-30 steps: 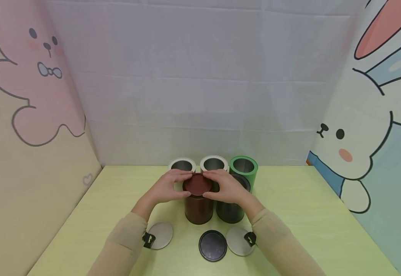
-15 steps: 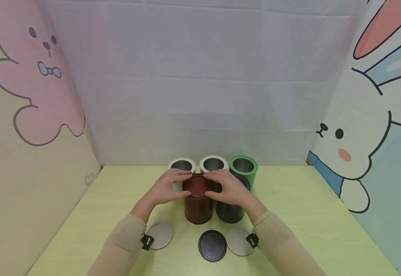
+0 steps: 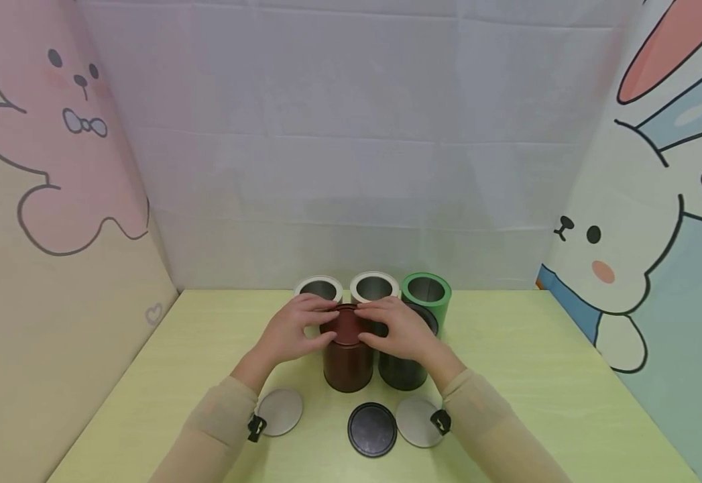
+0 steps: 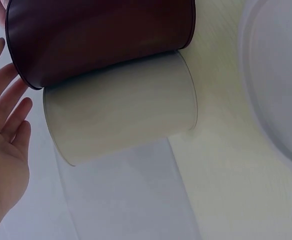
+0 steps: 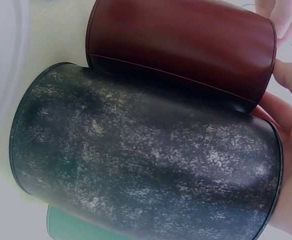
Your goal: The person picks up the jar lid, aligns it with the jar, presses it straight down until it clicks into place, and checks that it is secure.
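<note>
A dark red can (image 3: 348, 369) stands upright at the middle of the table, its red lid (image 3: 347, 327) on top. My left hand (image 3: 292, 329) holds the lid's left edge, thumb in front and fingers behind. In the left wrist view, these fingers (image 4: 15, 117) are spread and lightly bent at the can's top rim. My right hand (image 3: 400, 327) holds the lid's right edge likewise; in the right wrist view its thumb (image 5: 290, 75) meets the rim. Beside the red can stands a speckled black can (image 3: 403, 371), partly hidden by the right hand.
Behind are two open white cans (image 3: 298, 290) (image 3: 394, 290) and an open green can (image 3: 445, 305). In front lie a light lid (image 3: 281, 412) on the left, a black lid (image 3: 372, 429), and another light lid (image 3: 418, 421) near the right wrist. Fabric walls surround the table (image 3: 538, 389).
The left hand's fingers and thumb have shifted slightly right and inward over the lid's edge. The right hand has barely moved. The cans and loose lids stay in place.
</note>
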Motion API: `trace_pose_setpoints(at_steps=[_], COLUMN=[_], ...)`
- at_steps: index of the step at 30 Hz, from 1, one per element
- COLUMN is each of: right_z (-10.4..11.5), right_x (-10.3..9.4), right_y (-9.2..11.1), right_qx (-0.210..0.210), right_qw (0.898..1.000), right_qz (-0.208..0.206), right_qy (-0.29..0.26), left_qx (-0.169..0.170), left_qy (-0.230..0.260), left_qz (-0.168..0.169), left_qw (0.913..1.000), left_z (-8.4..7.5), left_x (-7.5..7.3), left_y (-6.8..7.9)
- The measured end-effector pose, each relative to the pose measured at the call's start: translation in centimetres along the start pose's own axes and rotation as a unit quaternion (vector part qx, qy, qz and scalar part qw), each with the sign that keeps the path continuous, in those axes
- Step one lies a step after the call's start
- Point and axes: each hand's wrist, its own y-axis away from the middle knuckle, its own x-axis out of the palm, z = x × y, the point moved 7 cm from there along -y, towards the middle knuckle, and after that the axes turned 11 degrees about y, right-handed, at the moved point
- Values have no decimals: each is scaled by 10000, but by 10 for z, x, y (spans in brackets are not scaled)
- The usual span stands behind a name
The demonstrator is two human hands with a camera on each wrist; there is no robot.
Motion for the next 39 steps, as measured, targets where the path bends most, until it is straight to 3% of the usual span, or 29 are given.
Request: trace_pose_setpoints(at_steps=[10, 39], right_z=[2, 0], right_x=[5, 15], right_y=[-1, -4], right_qx=[223, 650], right_qw=[9996, 9967], right_qz=[196, 438], right_qy=[-33, -205], left_qx=[-343, -771], left_qy=[-14, 353], left_qz=[254, -108], left_qw=[9991, 9963], left_z=[3, 16], left_x=[7, 16], left_y=[3, 11])
